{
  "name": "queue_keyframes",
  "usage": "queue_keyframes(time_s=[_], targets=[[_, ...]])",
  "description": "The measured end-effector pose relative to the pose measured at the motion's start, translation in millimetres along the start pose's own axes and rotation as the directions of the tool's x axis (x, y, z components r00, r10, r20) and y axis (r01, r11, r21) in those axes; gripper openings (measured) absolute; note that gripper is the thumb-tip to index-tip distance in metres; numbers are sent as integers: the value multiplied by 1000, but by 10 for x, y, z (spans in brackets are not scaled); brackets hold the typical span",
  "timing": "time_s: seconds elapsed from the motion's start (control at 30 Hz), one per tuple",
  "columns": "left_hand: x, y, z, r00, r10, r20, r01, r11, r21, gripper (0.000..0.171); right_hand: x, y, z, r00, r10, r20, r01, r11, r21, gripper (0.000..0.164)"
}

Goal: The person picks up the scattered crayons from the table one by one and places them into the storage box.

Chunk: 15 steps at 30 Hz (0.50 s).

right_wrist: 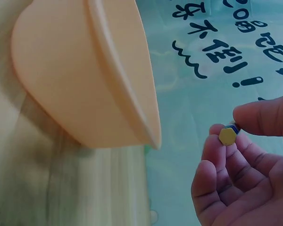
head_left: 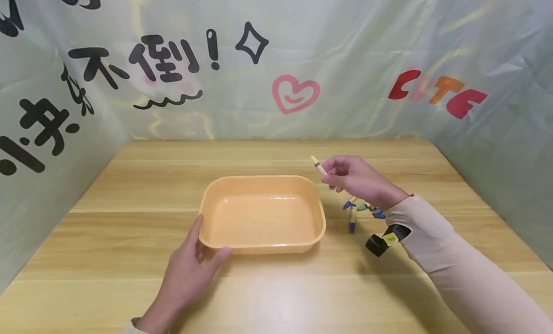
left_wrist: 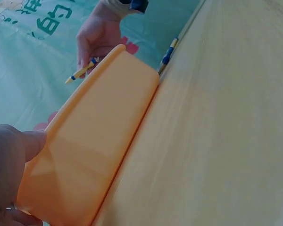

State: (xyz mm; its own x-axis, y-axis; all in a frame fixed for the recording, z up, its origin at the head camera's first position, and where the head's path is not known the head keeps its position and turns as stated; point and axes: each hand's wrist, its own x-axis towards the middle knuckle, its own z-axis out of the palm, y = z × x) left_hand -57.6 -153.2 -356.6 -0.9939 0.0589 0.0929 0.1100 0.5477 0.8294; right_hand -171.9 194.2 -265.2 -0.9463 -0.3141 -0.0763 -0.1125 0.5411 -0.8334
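Note:
My right hand (head_left: 358,178) pinches a yellow crayon (head_left: 318,165) between thumb and fingers, above the table and just past the right rim of a light orange plastic basin (head_left: 263,249). In the right wrist view the yellow end of the crayon (right_wrist: 228,136) points at the camera. My left hand (head_left: 187,271) holds the basin by its front left corner, the thumb at the front rim and the fingers along the left side. The basin stands on the table with nothing inside it. Several crayons lie right of the basin, including a blue-tipped one (head_left: 352,220).
A wooden table (head_left: 129,238) carries everything. Around its back and sides hangs a pale green cloth (head_left: 337,46) with lettering and a pink heart. A black wrist device (head_left: 384,240) sticks out from my right sleeve, low over the table near the crayons.

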Motion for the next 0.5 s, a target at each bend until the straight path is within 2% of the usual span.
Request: queue_keyframes(time_s=[0.17, 0.5], targets=[[-17, -34, 8, 1000, 29, -6, -29, 999, -24, 93, 105, -70, 49, 999, -11, 36, 11, 1000, 9, 25], [-12, -24, -7, 1000, 25, 7, -25, 999, -26, 94, 306, -160, 212, 996, -54, 70, 49, 997, 67, 24]])
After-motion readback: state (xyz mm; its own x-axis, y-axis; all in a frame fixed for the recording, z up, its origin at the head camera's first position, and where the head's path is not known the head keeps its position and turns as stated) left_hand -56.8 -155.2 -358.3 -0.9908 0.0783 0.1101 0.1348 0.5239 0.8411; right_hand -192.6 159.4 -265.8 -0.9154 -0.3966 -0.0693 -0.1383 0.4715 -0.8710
